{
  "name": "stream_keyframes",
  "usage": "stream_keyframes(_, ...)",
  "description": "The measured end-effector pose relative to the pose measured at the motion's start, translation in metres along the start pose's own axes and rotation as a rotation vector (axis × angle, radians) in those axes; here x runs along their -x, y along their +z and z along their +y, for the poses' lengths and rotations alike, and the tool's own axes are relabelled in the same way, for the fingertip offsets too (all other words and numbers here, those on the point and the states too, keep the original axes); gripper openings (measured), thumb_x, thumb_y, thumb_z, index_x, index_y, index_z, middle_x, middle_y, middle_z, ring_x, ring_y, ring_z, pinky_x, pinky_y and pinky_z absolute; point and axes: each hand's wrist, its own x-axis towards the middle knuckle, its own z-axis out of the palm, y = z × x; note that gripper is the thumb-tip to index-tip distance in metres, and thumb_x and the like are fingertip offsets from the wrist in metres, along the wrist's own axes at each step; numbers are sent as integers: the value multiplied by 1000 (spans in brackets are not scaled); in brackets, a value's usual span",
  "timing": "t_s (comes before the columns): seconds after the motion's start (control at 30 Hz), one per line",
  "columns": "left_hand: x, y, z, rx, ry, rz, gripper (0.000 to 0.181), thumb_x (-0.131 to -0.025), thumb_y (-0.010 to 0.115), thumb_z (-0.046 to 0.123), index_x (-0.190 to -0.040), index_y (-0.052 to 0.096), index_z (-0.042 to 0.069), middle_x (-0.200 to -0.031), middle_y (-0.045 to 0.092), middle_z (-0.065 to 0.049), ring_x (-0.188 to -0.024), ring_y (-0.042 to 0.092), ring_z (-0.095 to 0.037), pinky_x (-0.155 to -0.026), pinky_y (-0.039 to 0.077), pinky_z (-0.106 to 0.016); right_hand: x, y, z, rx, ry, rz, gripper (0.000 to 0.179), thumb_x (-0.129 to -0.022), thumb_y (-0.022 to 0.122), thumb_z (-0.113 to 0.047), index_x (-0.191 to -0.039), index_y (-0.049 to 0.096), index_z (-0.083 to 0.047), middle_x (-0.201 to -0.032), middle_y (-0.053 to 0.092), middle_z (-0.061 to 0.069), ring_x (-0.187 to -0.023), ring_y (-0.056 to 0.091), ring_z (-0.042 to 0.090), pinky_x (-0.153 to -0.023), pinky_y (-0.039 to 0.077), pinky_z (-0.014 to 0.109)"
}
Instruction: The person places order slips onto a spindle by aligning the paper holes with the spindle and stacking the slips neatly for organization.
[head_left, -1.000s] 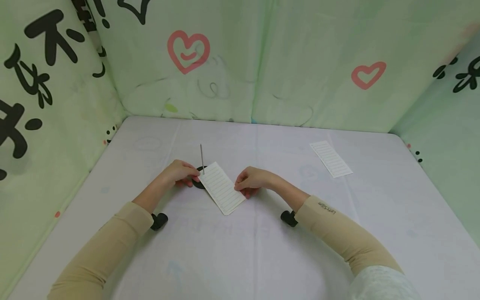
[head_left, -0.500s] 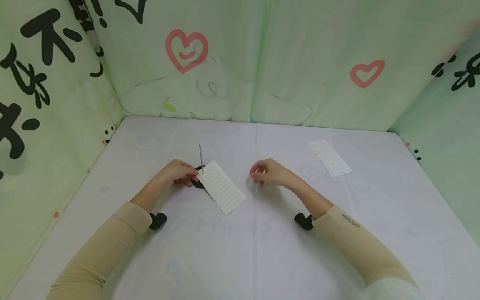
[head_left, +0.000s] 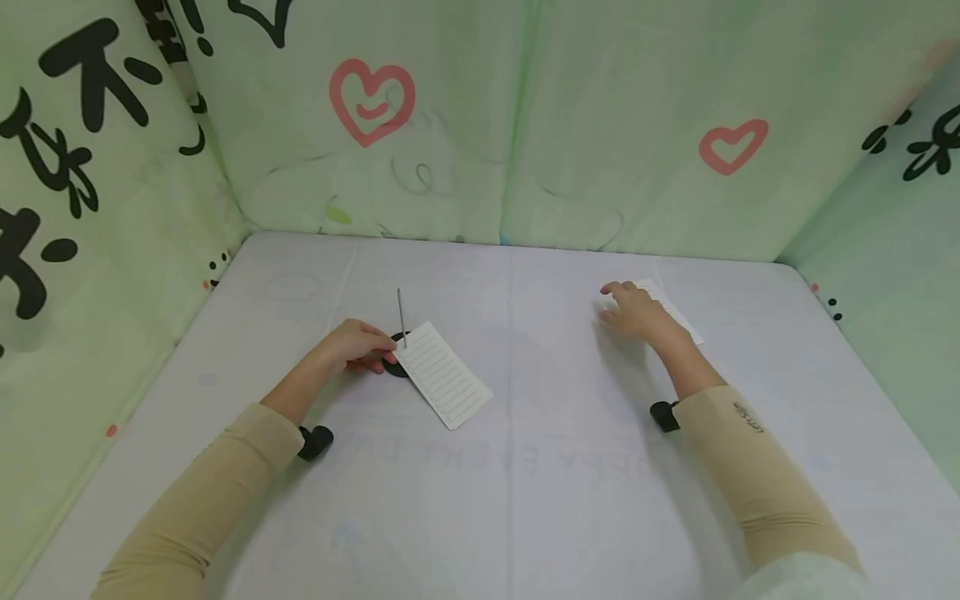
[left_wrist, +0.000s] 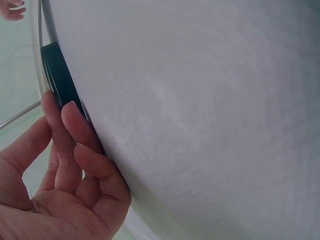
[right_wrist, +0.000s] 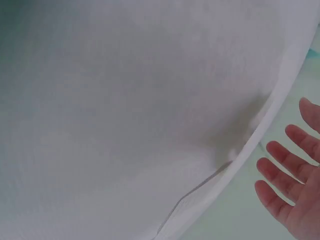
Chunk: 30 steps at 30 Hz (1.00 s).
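In the head view my left hand (head_left: 358, 343) pinches the upper left corner of a ruled white paper slip (head_left: 444, 379). A thin upright metal spike (head_left: 401, 310) stands at this corner, rising from a round black base (head_left: 393, 365). Seen from the left wrist, thumb and fingertips meet beside the black base (left_wrist: 61, 75), with the curled lower fingers close to the tabletop. My right hand (head_left: 637, 312) hovers with spread fingers over a second ruled paper slip (head_left: 670, 307), hiding much of it. Nothing is between the fingers of the right hand (right_wrist: 295, 170) in the right wrist view.
A white cloth covers the table (head_left: 450, 508). Green printed curtains (head_left: 600, 125) enclose its back and sides. Black wrist cameras (head_left: 317, 442) sit at both sleeves.
My right hand has let go of the slip at the spike and moved right and away to the second slip, its fingers spreading. The left hand has stayed in place.
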Motion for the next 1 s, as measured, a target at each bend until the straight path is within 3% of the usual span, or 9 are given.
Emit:
stream_keyframes(0.3,0,0,-1,11,5,-10,29,-89,57,17,-110,59,-2,-68,65,8,-55,58,-8,-56,37,-23,-14,-22,46,117,114,-102,48,-96,43,-22,-134,26,2,-134,19,34,-119,22,55,-95,20,64)
stream_keyframes(0.53,1,1,1,8,-3,-1,28,-89,57,16,-109,59,-3,-66,64,7,-53,58,-8,-55,36,-23,-17,-26,66,85,182,-110,55,-96,45,-27,-138,21,0,-136,14,34,-121,15,55,-96,16,67)
stream_keyframes(0.73,2,0,0,-1,2,-1,28,-90,57,17,-110,60,-3,-67,65,8,-54,57,-8,-56,37,-23,-20,-23,74,17,282,-88,60,-96,45,-33,-138,20,1,-138,12,34,-120,14,57,-93,20,68)
stream_keyframes(1.0,2,0,0,5,3,-2,30,-90,57,17,-111,59,-3,-67,64,8,-53,57,-7,-55,37,-23,-23,-17,73,22,315,-91,62,-97,43,-34,-137,21,7,-136,11,35,-122,11,55,-95,17,67)
